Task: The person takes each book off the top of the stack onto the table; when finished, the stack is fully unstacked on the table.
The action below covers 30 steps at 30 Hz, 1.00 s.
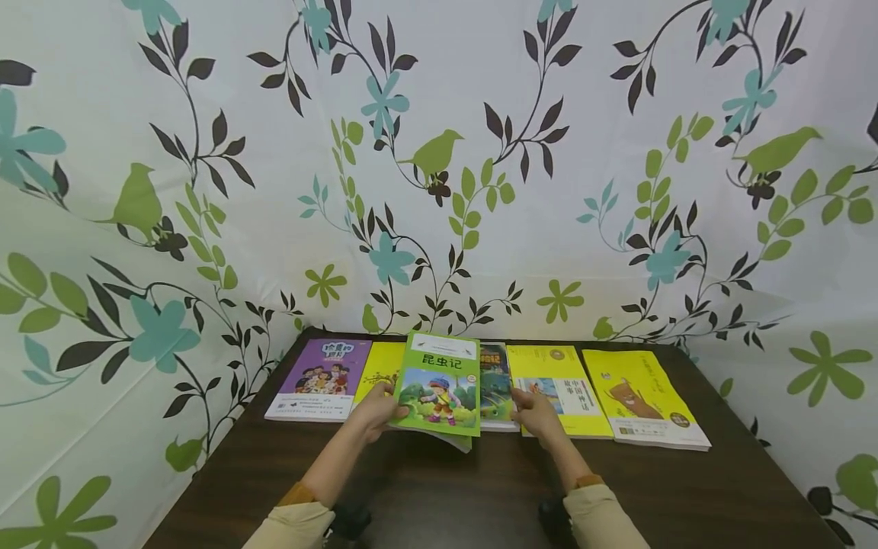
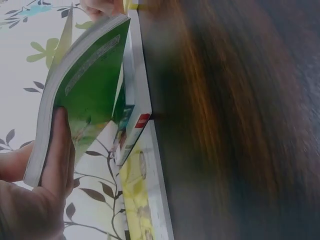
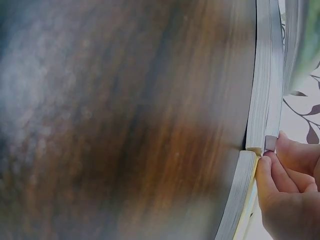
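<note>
My left hand (image 1: 376,413) grips a green-covered children's book (image 1: 439,389) by its lower left corner, thumb on one face and fingers under the other. The book is lifted and tilted, its pages bowed in the left wrist view. Beneath and to its right lies a dark, colourful-covered book (image 1: 495,385), partly hidden by the green one. My right hand (image 1: 538,415) pinches the lower right corner of this dark book, between thumb and fingers. In the right wrist view, the dark book's page edges (image 3: 274,75) lie on top of another book (image 3: 257,110).
On the dark wooden table (image 1: 439,503), a purple book (image 1: 322,377) and a yellow book (image 1: 384,362) lie left of the green one. To the right are a yellow book with a white panel (image 1: 565,389) and another yellow book (image 1: 641,393). A patterned wall covering (image 1: 439,252) stands behind.
</note>
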Motion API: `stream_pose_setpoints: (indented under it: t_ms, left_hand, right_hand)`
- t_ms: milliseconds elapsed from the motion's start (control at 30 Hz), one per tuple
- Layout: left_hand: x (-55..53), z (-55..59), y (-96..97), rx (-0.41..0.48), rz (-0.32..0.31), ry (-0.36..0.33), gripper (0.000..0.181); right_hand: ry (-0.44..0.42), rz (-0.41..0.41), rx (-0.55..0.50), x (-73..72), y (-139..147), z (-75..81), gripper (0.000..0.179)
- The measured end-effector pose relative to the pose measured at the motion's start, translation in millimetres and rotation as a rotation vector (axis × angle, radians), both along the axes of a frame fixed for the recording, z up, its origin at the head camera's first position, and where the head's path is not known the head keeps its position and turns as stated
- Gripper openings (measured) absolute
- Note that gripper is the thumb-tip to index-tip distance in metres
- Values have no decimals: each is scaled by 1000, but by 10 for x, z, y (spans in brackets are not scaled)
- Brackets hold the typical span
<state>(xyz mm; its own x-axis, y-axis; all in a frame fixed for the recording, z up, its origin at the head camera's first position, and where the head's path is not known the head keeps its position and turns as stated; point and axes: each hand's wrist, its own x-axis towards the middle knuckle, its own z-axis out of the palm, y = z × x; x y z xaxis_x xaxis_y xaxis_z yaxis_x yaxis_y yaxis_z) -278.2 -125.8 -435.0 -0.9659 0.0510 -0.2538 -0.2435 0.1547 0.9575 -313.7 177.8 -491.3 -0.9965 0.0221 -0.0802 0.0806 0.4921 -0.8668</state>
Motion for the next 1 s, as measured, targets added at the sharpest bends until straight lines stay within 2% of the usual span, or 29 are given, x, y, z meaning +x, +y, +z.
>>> stream_pose_setpoints:
  t_ms: [133,300,467,667,833,1000]
  left_hand:
    - [57,11,-86,29,17,-3,41]
    - [142,-7,-225,102,6,-18,48]
    - [215,-7,-399,151,-46,-26,54]
    - [325,-20,-645,248,-114,-60,69]
    - [434,-109,-859,310,-160,-91,74]
    - [522,-174,-1059,351,-164,-116,80]
  right_hand:
    - [5,2,1,-9,6,1,52]
    - [13,23,-8,10,8,-9,52]
    - [18,18,-13,11,-10,-38,52]
    - [15,25,-22,18,-40,-75,54]
    - [-2,27,-21,30,-58,-90,56]
    - [0,29,-29,40,-63,-96,54]
